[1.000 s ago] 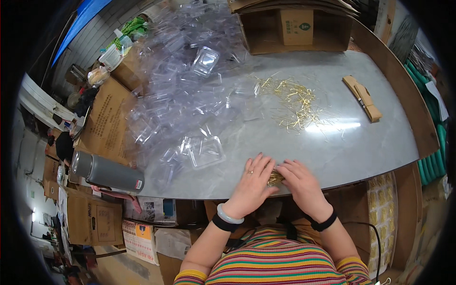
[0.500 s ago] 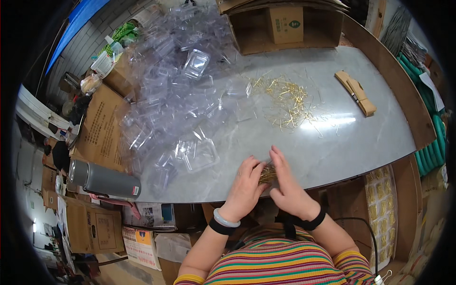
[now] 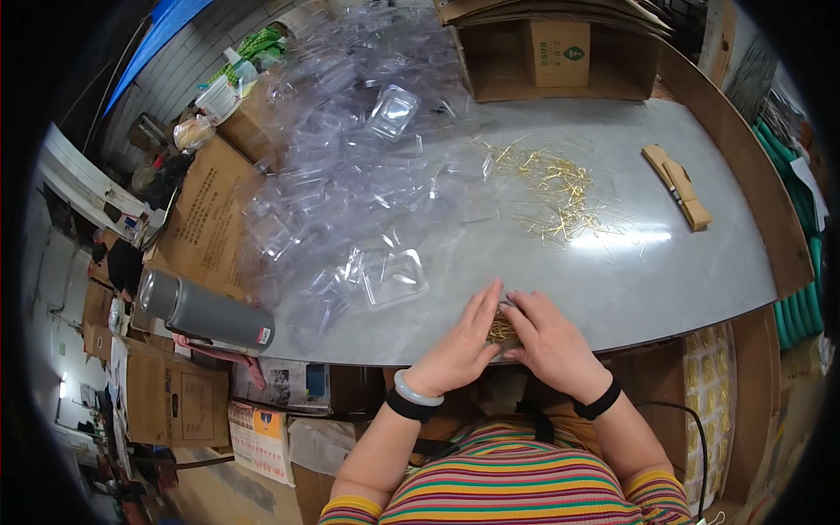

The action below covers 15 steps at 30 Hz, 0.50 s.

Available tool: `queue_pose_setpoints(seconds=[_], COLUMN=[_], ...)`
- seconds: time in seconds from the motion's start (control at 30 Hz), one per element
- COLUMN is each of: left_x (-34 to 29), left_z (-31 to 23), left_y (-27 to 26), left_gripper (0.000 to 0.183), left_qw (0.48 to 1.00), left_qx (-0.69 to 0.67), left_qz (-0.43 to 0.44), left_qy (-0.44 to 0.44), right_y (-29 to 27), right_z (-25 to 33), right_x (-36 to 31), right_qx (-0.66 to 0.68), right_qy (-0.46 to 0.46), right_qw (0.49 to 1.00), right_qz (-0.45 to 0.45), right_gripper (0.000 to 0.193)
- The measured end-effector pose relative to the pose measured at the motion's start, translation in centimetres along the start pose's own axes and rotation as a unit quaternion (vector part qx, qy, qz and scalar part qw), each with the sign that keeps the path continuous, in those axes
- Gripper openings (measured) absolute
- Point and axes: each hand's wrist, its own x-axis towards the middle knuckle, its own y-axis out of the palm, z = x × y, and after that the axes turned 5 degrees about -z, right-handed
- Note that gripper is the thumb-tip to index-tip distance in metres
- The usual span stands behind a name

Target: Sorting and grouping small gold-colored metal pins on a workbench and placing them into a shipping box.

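At the table's near edge, my left hand [image 3: 457, 348] and my right hand [image 3: 558, 346] press in from both sides on a bundle of gold wire hooks [image 3: 501, 329]. The left fingers lie straight along the bundle, pointing away from me. Over its far end bend the right fingers. Part of the bundle is hidden by my hands. Farther back lies a loose pile of gold wire hooks [image 3: 560, 188]. Left of my hands, a clear plastic clamshell box [image 3: 394, 278] lies at the front of a large heap of clear plastic boxes [image 3: 337, 166].
A grey flask [image 3: 210, 311] lies on its side at the left edge. Folded brown cardboard [image 3: 677, 188] rests at the right of the grey table [image 3: 700, 280]. An open carton [image 3: 499, 66] stands at the back. Bagged gold pieces [image 3: 707, 385] show below the table's right side.
The right fingers have gone from upright and stretched to bent over the bundle. My left fingers have straightened alongside it. The whole scene has shifted slightly to the right in view.
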Motion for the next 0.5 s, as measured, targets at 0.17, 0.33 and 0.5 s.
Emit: queue_pose_setpoints(seconds=[0.17,0.33,0.5], left_x=[-0.8,-2.7,-1.8], left_z=[-1.2,-1.5,-0.2], left_y=[-1.0,-2.1,-1.4], left_gripper=[0.089,0.042,0.02], left_qw=[0.997,0.98,0.982], left_qx=[0.027,0.138,0.099], left_qz=[-0.062,-0.087,-0.148], left_qy=[-0.031,-0.118,-0.067], right_y=[0.6,-0.1,-0.2], right_z=[-0.1,0.1,0.3], right_x=[-0.2,-0.1,0.4], right_qx=[-0.037,-0.036,-0.048], right_qy=[-0.027,-0.026,-0.065], right_qw=[0.999,0.999,0.996], right_qz=[0.002,0.005,0.029], right_gripper=[0.052,0.053,0.053])
